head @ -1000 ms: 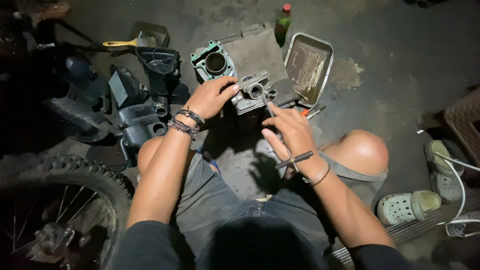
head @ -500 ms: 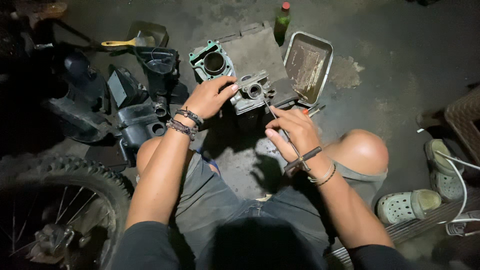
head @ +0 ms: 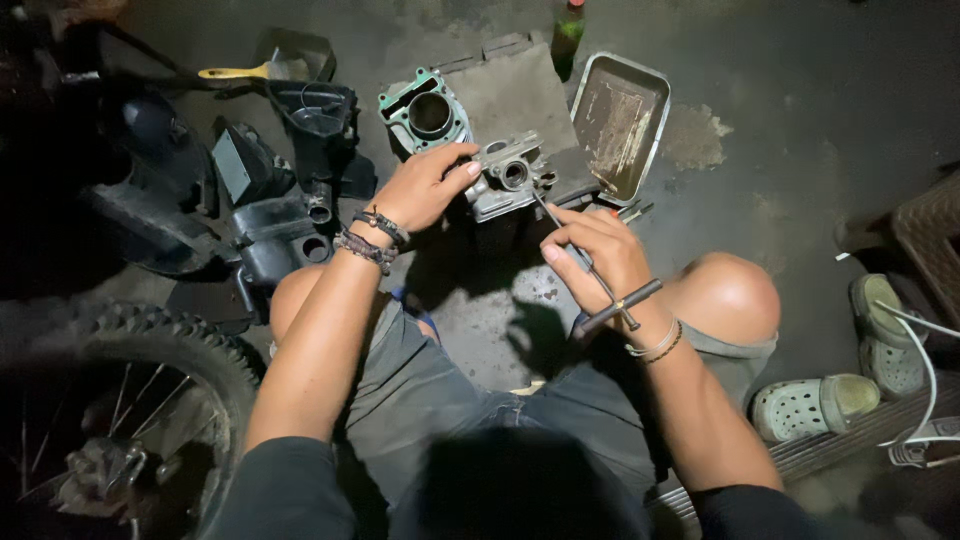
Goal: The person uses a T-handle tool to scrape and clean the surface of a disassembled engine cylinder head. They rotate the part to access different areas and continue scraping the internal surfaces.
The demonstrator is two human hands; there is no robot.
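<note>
I sit on a concrete floor with my knees apart. My left hand (head: 425, 185) grips the left side of a grey metal cylinder head (head: 508, 177) that rests on the floor in front of me. My right hand (head: 598, 255) is closed around the shaft of a T-handle wrench (head: 620, 303). The wrench tip reaches up to the head's right side, and its crossbar lies over my wrist. A greenish cylinder block (head: 427, 112) with a round bore stands just behind the head.
A rectangular metal tray (head: 618, 122) lies to the right of the parts, a green bottle (head: 568, 27) behind it. Black plastic motorcycle parts (head: 290, 200) sit at the left, a spoked knobby wheel (head: 130, 400) at lower left. Foam clogs (head: 815, 405) lie at right.
My right hand has slid along the wrench shaft and turned it, so the crossbar now sits nearer my wrist. My left hand stays on the cylinder head.
</note>
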